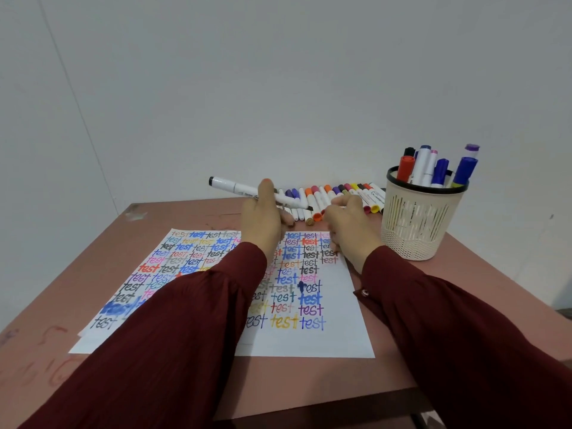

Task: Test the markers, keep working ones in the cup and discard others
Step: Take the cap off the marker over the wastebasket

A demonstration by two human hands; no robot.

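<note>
My left hand (263, 218) grips an uncapped white marker (235, 187), left of the mesh cup (414, 224). The cup holds several capped markers (433, 168) upright. My right hand (349, 224) curls beside the cup; whether it holds anything, I cannot tell.

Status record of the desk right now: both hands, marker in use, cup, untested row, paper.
left hand: holds white marker, tip uncapped
right hand: fingers curled; contents unclear
cup: upright, right of paper, contains stored markers
marker row: lying along wall
paper: covered with "test" words
</note>
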